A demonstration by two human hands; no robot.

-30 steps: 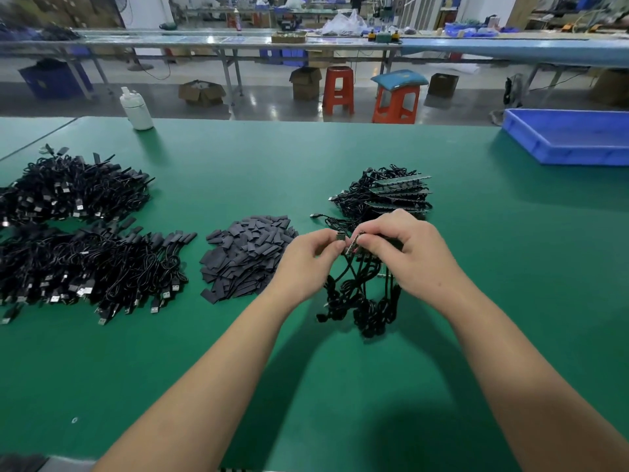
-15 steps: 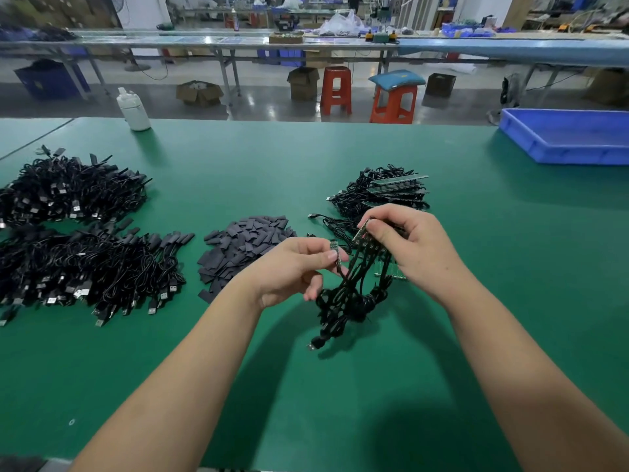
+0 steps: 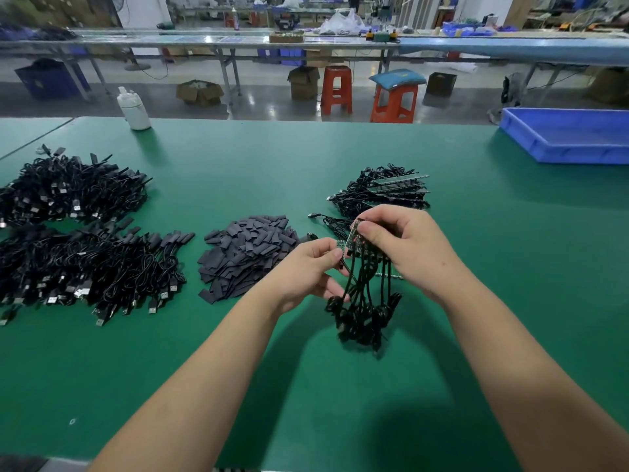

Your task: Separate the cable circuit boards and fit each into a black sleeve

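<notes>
Two hands above the tabletop [image 3: 340, 403]: right hand [image 3: 413, 248] grips the board strip [image 3: 355, 241] with hanging cables [image 3: 362, 308]; left hand [image 3: 308, 269] pinches one end board. Separation underway; next, probably a sleeve [image 3: 246, 255] from the pile beside.

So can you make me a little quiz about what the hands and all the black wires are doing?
1. True or false: the right hand holds a strip of circuit boards with cables hanging down.
2. Which lies nearest the left hand? A: blue tray B: pile of black sleeves C: white bottle
3. What colour is the table?

Key: 1 true; 2 B; 3 green.
</notes>
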